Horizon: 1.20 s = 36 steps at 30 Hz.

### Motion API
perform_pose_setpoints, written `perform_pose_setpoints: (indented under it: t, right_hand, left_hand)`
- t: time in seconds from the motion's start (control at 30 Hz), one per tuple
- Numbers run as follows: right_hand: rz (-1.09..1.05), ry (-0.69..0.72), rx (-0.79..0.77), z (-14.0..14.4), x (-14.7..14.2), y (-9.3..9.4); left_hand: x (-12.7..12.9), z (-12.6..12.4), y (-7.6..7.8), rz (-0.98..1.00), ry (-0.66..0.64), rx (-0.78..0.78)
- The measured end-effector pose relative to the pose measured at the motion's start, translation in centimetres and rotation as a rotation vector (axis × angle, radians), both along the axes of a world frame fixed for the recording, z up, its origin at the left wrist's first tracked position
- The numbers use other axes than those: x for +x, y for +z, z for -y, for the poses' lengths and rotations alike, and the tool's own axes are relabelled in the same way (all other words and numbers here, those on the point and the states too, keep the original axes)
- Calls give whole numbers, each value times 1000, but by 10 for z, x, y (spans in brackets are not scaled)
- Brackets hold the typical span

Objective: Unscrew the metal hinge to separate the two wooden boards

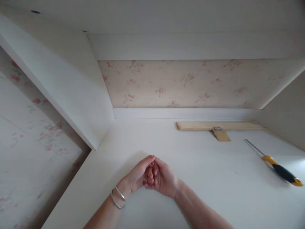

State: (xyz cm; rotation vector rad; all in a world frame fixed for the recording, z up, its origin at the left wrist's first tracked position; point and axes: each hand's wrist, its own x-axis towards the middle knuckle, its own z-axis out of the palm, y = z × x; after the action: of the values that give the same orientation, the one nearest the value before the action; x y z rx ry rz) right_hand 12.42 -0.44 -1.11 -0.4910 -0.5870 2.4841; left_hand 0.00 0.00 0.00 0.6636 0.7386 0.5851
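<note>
Hands, left (137,173) and right (162,179), were clasped together, empty, on the shelf (214,178); screwdriver (277,165) lay well right, best reached with the right.

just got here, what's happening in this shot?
A person has both hands together over a white shelf surface inside a cabinet. The left hand and right hand are cupped against each other, fingers curled inward; whether they hold anything cannot be told. Two silver bangles sit on the left wrist. A yellow and black screwdriver lies apart to the right, and a wooden strip lies along the back wall.
</note>
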Motion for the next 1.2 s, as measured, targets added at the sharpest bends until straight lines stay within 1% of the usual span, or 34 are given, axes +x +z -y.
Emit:
perform_pose_setpoints:
  t: [0.13, 0.43, 0.73, 1.0, 1.2]
  right_hand:
    - [0, 11, -3, 0, 1, 0]
    - [-2, 29, 10, -1, 1, -3]
    - [34, -9, -11, 0, 1, 1]
    - [0, 21, 0, 1, 0, 4]
    - [24, -33, -24, 1, 0, 0]
  left_hand:
    - [0, 0, -1, 4, 1, -3]
    - [0, 0, 2, -13, -4, 6]
    - [-1, 0, 0, -78, -22, 36]
    - [1, 1, 2, -101, 7, 19]
    - [-1, -1, -2, -69, -12, 3]
